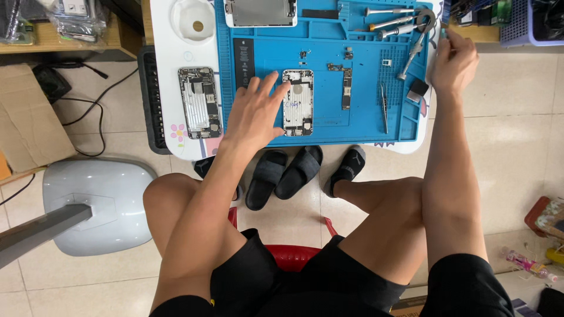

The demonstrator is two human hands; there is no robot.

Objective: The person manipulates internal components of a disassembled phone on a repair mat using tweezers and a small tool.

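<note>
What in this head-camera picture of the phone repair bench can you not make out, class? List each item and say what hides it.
- What the right hand grips: its fingers close over it at the mat's far corner.
- The mat's surface beneath the left hand, beside the open phone shell.
- The small screws and parts mid-mat: too small to identify.
- The silver panel: cut off by the top edge.

Opened silver phone housing [298, 103], rectangular, bare metal interior up, flat on blue silicone repair mat [329, 126], near mat's front edge, long axis toward mat's far edge, handwriting inside.
</note>
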